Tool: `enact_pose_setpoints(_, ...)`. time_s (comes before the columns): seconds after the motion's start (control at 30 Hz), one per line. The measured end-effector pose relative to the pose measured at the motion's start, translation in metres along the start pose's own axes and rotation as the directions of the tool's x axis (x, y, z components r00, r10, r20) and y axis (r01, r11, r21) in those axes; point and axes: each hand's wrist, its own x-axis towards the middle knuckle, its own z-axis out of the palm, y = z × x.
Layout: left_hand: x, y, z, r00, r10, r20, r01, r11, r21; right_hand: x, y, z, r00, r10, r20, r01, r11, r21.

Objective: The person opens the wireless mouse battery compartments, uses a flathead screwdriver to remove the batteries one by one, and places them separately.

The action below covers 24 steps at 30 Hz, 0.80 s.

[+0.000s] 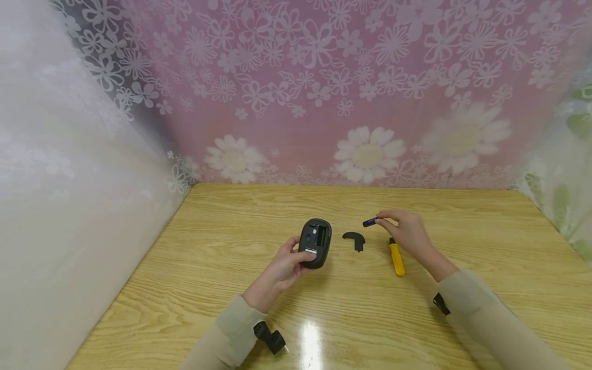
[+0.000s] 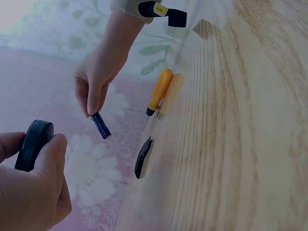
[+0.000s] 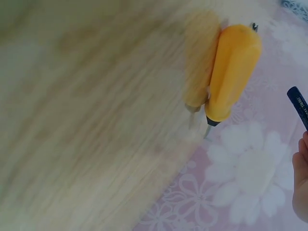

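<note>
My left hand (image 1: pixel 285 267) grips a black computer mouse (image 1: pixel 315 243), its underside turned up toward the head camera and its battery slot uncovered. Thumb and fingers hold it at the lower left, above the table. Between the fingertips of my right hand (image 1: pixel 406 232) is a dark blue battery (image 1: pixel 370 222), pinched by one end. In the left wrist view the battery (image 2: pixel 101 126) points down from that hand. On the table between the two hands lies the black battery cover (image 1: pixel 355 240) of the mouse. Only part of the right hand (image 3: pixel 301 178) shows in the right wrist view.
A screwdriver with a yellow handle (image 1: pixel 396 258) lies on the wooden table (image 1: pixel 222 221), just below the right hand. Flower-patterned cloth (image 1: pixel 296 103) hangs behind the table's far edge. Black wrist cameras are strapped to both sleeves.
</note>
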Motion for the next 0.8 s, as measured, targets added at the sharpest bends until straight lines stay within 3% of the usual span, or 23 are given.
enact_pose_setpoints(0.27,0.0,-0.001,-0.001,1.0,-0.008,0.001,0.008,1.0,-0.001,0.009,0.005,0.014,0.996,0.014,0.091,-0.007,0.998,-0.067)
enact_pose_setpoints(0.57,-0.001,-0.001,-0.001,0.997,-0.049,0.059,0.048,0.999,0.02,0.016,0.006,0.022,0.981,0.032,0.193,-0.004,0.989,-0.145)
enact_pose_setpoints(0.8,-0.003,-0.001,-0.003,0.996,-0.06,0.069,0.056,0.997,0.057,0.018,0.007,0.029,0.964,0.076,0.256,-0.034,0.986,-0.165)
